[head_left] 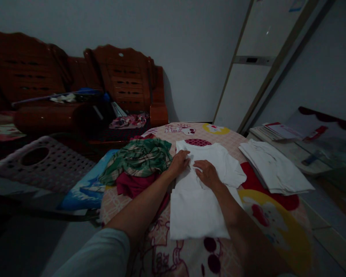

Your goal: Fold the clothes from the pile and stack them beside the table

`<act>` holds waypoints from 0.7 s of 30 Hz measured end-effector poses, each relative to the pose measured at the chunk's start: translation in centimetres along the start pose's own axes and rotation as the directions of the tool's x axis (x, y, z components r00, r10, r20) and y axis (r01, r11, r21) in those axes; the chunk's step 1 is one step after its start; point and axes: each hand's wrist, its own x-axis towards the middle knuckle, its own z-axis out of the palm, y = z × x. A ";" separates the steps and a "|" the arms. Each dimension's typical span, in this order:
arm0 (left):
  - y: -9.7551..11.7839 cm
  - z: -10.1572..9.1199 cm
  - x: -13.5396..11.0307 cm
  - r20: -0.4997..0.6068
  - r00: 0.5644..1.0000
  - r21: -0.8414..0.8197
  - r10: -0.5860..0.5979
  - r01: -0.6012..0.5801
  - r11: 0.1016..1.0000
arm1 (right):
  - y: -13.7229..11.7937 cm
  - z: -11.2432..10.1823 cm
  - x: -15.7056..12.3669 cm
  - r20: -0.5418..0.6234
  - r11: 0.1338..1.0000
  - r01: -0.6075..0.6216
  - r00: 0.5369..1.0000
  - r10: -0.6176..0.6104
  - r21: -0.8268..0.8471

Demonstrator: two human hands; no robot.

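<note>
white shirt (213,154) lies on table (193,259) under left hand (179,161) and right hand (208,174), fingers half-curled, grip unclear.

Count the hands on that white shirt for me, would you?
2: the left hand and the right hand, side by side on the upper part of the white shirt. Some fingertips are hard to make out, but no third hand shows there.

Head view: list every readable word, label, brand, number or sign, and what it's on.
None legible for certain.
Tablecloth: letter-like print near the bottom, too blurred.
White unit: blue sticker, too small; panel, nothing readable.
Papers, right: too blurred.
</note>
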 end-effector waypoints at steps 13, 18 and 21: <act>1.2 -1.6 -0.2 -0.079 0.988 -0.026 -0.135 0.133 0.991 | 0.9 0.4 -0.1 -0.172 0.976 -0.205 0.961 0.214 0.071; 1.5 -1.7 0.0 -0.189 0.958 -0.356 -0.216 0.138 0.924 | 0.3 -0.3 0.3 -0.101 0.979 -0.172 0.978 0.183 0.111; 1.5 -1.6 0.1 -0.196 0.958 -0.458 -0.210 0.100 0.883 | -0.1 -0.6 0.4 -0.130 0.964 -0.168 0.972 0.197 0.206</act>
